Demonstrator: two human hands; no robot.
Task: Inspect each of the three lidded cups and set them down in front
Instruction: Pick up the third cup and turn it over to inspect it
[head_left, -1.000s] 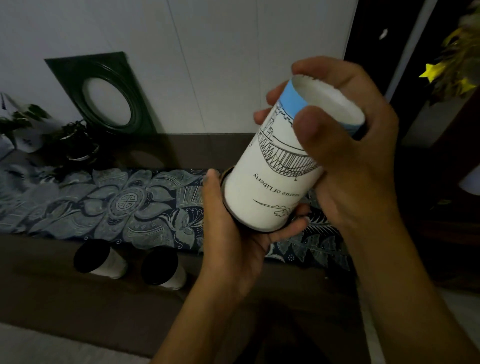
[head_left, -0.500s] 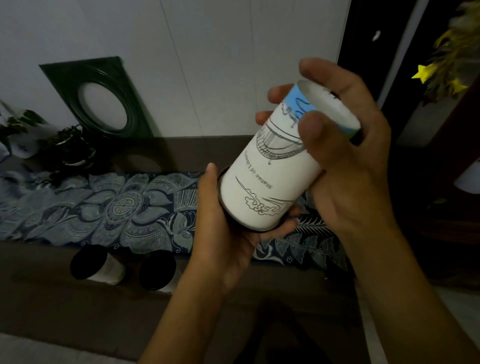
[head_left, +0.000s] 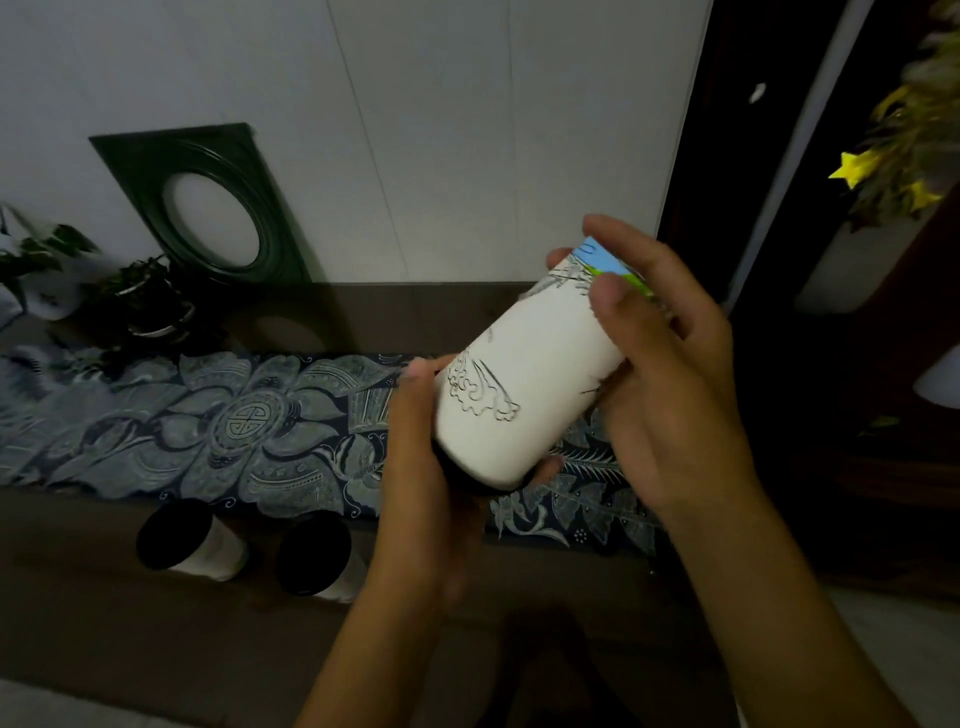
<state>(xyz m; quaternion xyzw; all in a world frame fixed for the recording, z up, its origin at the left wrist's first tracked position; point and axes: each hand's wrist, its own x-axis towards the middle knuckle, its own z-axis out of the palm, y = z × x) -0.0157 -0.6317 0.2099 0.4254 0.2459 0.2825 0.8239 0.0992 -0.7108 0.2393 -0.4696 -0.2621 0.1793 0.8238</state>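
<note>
White panelled wall (head_left: 441, 130) fills the background, with a dark doorway (head_left: 727, 156) to its right. Below it runs one long brown bench (head_left: 156, 634), the surface that carries everything. One blue patterned cloth (head_left: 234, 426) lies along the bench's middle, from its left end almost to its right end. At the back edge one dark green square frame (head_left: 208, 202) with a round opening leans on the wall, and at the back left corner stand two potted plants (head_left: 150, 296); yellow flowers (head_left: 904, 166) hang at the far right, off the bench.

Three lidded cups are in sight. Two standing cups (head_left: 195, 540), white with black lids, sit side by side near the bench's front edge, left of centre, just in front of the cloth, close together.

One held cup (head_left: 524, 384), white with line drawings and a blue and green band at its base, is up in the air above the cloth's right part, tilted with its black lid pointing down towards the person. Left hand (head_left: 431, 467) curls its fingers round the lid end from below. Right hand (head_left: 670, 374) grasps the base end, thumb on the side and fingers wrapped over the bottom.
</note>
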